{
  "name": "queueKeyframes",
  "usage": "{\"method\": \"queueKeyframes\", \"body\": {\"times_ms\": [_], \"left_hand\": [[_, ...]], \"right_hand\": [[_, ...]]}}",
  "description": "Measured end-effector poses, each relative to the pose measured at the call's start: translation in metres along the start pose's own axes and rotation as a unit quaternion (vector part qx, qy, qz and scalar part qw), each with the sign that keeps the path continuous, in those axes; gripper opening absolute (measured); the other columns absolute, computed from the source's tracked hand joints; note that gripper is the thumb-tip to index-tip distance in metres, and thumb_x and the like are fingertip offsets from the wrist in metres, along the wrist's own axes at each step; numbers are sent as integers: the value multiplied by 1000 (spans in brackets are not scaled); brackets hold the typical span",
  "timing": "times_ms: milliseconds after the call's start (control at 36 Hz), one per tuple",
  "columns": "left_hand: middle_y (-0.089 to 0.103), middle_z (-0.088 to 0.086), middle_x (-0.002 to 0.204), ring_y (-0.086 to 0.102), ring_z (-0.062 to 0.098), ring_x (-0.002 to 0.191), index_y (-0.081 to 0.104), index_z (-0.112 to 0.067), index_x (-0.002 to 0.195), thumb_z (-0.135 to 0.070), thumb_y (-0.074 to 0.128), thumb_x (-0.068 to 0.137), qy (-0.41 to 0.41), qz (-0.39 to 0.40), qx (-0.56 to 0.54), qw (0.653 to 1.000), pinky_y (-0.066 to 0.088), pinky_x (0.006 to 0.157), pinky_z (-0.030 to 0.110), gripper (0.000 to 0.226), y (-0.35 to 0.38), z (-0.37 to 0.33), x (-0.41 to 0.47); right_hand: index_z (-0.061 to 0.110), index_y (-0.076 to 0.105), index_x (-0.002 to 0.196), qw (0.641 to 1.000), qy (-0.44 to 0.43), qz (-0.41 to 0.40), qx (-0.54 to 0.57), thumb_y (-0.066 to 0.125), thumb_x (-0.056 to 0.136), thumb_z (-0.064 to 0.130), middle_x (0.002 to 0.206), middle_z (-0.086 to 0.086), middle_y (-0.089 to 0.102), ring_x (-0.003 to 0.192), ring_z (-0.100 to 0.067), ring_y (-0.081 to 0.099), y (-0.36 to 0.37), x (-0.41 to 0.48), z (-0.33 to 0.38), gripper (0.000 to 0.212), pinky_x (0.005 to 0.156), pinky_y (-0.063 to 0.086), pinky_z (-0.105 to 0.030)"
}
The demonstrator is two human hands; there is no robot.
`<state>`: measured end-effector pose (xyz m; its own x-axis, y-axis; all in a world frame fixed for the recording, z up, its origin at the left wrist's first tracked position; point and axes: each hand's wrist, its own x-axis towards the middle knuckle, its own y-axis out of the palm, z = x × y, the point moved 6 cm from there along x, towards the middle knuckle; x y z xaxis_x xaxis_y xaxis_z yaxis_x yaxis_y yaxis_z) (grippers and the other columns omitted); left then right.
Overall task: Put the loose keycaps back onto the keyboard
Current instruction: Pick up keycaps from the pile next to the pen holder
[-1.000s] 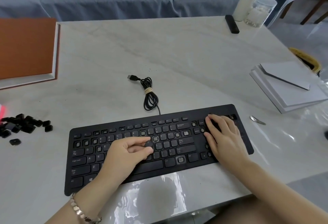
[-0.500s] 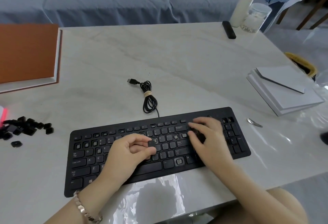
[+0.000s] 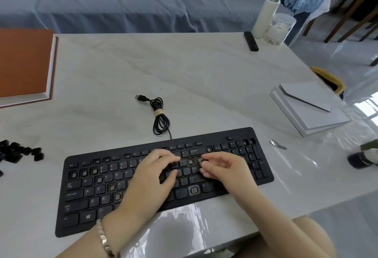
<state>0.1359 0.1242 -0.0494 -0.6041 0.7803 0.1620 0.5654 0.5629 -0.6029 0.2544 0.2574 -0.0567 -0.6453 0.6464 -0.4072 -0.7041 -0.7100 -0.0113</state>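
loose keycaps (image 3: 19, 152) piled far left, off the keyboard (image 3: 81, 194). left hand (image 3: 151, 178) and right hand (image 3: 224, 170) curl over mid-right rows; blur hides any cap held. square cap over bare socket, press straight down.

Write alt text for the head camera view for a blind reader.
A person's left hand and right hand sit close together over a black keyboard with several bare key sockets, on a pale table; blur hides any grip. Loose keycaps lie piled at far left, its coiled cable behind.
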Motion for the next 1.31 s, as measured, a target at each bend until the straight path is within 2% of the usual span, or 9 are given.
{"method": "queueKeyframes", "body": {"times_ms": [83,167,306,389,444,611,750,944,1306], "left_hand": [[52,-15,124,37,1,125,67,-20,111,-27,56,88,14,-6,62,998,30,107,30,26,7,9,0],[52,5,132,37,17,128,66,-11,114,-36,42,87,46,-9,141,989,33,107,41,43,10,13,3],[50,14,136,39,24,130,62,-6,121,-38,36,90,31,17,242,970,22,108,36,51,16,25,9],[52,15,135,39,24,130,60,-5,122,-42,27,96,34,14,261,965,23,108,38,56,17,27,8],[53,15,134,39,24,129,61,-4,121,-39,31,94,42,5,261,964,25,108,39,53,17,25,8],[53,15,134,38,24,129,61,-4,122,-34,37,89,51,-6,277,960,25,108,39,50,17,24,8],[53,15,133,40,25,129,61,-5,122,-34,38,89,55,-11,285,957,25,109,39,50,18,24,8],[53,15,134,42,26,129,60,-5,123,-34,38,90,51,-4,293,955,21,111,36,50,18,26,8],[54,16,133,42,26,128,61,-4,121,-33,38,89,54,-10,288,956,21,110,36,49,17,23,8]], "right_hand": [[14,69,82,999,-10,-38,-12,66,79,-5,67,-3,71,65,-12,68,-28,3,1,20,69,55,-18],[15,67,83,997,-22,-71,-13,62,81,-8,67,-5,68,60,-7,65,-53,6,4,24,64,54,-15],[10,65,91,988,-44,-130,-65,62,82,-5,69,-2,68,56,-3,64,-96,16,12,18,64,53,-12],[10,67,87,980,-48,-167,-93,64,82,-4,63,4,69,54,-2,63,-122,28,18,15,63,53,-11],[6,66,91,978,-48,-175,-103,62,84,-4,67,-2,67,52,1,62,-132,36,21,13,61,53,-10],[9,70,90,971,-39,-150,-180,61,85,1,77,-1,67,61,-6,59,-136,54,23,13,58,50,-7],[5,67,90,967,-31,-146,-205,64,84,3,71,-6,59,62,-11,54,-136,63,21,8,53,48,-7],[10,67,86,965,-11,-116,-235,62,86,3,74,-4,63,67,-12,56,-134,69,22,8,66,49,-18],[12,68,82,970,-21,-132,-203,61,87,6,80,5,65,75,-9,57,-133,64,17,10,68,47,-19]]}}
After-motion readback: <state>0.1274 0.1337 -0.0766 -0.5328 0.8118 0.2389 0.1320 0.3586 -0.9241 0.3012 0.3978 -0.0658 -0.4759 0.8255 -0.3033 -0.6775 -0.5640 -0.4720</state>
